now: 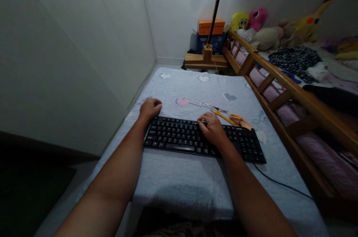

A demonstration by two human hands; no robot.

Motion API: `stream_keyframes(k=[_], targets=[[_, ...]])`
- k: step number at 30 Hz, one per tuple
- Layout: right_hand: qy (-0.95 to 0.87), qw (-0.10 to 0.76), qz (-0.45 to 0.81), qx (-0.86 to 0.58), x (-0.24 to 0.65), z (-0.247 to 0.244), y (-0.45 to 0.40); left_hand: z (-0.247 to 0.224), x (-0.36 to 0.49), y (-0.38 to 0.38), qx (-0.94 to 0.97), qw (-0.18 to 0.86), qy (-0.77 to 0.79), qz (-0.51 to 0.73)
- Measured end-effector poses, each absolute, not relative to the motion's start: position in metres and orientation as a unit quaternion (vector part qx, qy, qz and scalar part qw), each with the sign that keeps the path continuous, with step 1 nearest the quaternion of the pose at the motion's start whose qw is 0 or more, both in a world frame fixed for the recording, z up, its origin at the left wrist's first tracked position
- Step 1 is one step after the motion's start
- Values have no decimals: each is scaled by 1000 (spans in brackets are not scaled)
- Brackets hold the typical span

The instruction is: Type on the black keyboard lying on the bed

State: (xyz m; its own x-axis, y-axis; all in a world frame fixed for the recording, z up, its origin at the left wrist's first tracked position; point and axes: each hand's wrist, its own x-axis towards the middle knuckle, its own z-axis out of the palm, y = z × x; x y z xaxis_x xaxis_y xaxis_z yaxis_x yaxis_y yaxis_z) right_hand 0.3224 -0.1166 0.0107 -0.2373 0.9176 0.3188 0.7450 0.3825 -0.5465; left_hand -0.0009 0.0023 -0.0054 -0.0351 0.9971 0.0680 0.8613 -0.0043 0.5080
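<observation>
A black keyboard [179,134] lies on a table covered with a pale blue cloth [181,177], its cable running off to the right. My left hand [150,109] rests at the keyboard's upper left corner, fingers curled together; whether it grips the edge is too small to tell. Over the upper right-middle keys is my right hand [212,127], its fingers bent and close together, with what is under the fingertips hidden. Just behind it lie a brush with a yellow handle [223,117], thin metal tools [205,105] and a folded orange cloth [240,120].
A wooden bed rail [274,72] runs along the table's right side, with plush toys on the bed beyond. Past the far edge stand a wooden base [205,59] with a dark pole and an orange box [211,27]. A pale wall panel is at left.
</observation>
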Motion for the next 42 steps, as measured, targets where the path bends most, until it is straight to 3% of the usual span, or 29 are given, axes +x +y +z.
stream_keyframes(k=[42], targets=[[-767,328,133,-535,326,10,-116,0,1,-2,670,166,690,216]])
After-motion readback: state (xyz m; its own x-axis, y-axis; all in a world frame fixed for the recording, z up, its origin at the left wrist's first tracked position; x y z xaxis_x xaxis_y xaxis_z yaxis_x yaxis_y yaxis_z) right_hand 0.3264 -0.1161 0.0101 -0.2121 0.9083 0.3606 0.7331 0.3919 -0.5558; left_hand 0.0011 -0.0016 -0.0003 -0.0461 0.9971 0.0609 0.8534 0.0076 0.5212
